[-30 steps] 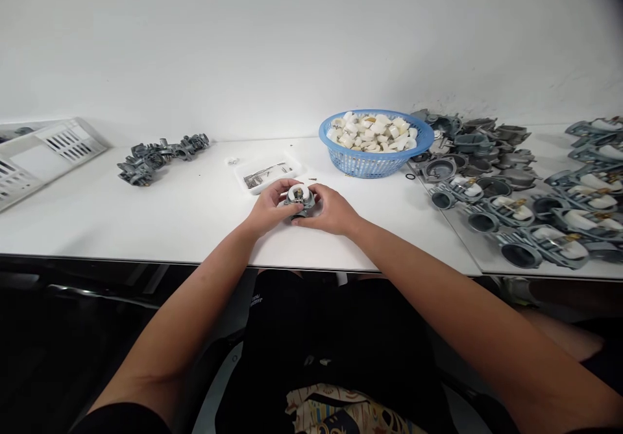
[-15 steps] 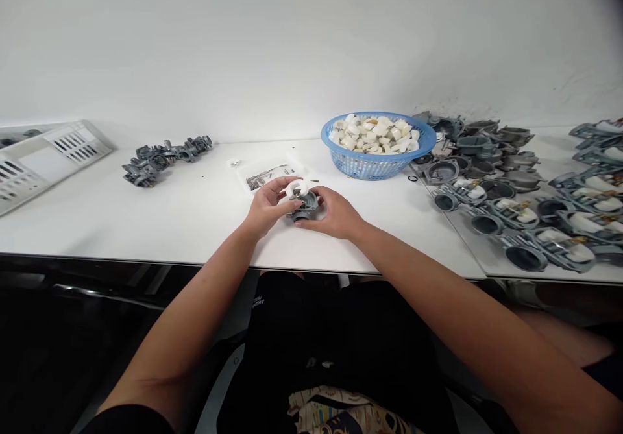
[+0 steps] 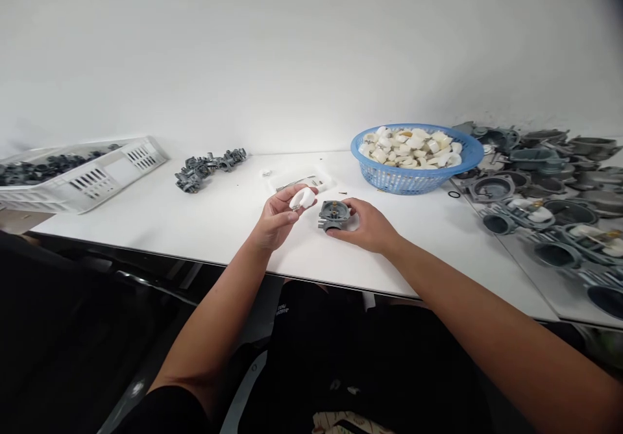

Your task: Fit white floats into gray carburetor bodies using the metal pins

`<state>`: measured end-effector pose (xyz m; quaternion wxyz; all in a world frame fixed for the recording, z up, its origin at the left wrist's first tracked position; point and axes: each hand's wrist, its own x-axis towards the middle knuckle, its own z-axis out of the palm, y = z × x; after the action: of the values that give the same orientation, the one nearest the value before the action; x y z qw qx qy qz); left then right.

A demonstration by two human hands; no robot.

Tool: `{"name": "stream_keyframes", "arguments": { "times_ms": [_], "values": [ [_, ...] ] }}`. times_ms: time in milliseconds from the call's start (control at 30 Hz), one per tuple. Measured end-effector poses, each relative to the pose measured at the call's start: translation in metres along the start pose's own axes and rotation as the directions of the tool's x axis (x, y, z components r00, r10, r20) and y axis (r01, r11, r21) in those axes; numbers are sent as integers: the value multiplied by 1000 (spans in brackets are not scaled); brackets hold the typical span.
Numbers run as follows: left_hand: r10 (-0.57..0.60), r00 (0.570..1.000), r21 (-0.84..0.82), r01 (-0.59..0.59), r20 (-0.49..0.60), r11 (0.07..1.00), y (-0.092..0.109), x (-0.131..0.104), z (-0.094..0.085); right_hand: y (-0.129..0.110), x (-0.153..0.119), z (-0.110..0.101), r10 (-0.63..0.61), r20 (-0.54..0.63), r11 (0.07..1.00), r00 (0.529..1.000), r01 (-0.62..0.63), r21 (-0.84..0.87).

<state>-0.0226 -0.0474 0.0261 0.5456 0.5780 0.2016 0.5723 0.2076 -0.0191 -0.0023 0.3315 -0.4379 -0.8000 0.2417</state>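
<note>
Between the thumb and fingers of my left hand (image 3: 280,217) is a white carburetor float (image 3: 304,198), held up off the table. My right hand (image 3: 370,225) grips a grey metal carburetor body (image 3: 335,213) by its right side. The body's open bowl side faces up, with a brass piece showing in its middle. A gap separates the float from the body. Behind my left hand lies a clear plastic bag or tray (image 3: 316,178) with small metal pins, partly hidden by the fingers.
A blue basket (image 3: 389,179) full of white floats stands back right. Many carburetor bodies (image 3: 491,189) crowd the right side, near a black O-ring (image 3: 454,194). Back left are a pile of carburetors (image 3: 209,167) and a white slotted crate (image 3: 92,184) of dark parts.
My left hand has drawn the float away from the carburetor body, leaving a gap between them. My right hand still grips the body. The whole view has shifted toward the left.
</note>
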Motion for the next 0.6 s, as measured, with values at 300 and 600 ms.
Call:
{"name": "stream_keyframes", "arguments": {
  "times_ms": [300,600],
  "values": [
    [-30,990,-148,50,135,988,24,-18,10,-1,1,-2,40,31,999,999,-41,35],
    [-110,988,-161,127,111,979,24,-27,8,6,2,1,1,31,998,1000,-3,68]
  ]
}}
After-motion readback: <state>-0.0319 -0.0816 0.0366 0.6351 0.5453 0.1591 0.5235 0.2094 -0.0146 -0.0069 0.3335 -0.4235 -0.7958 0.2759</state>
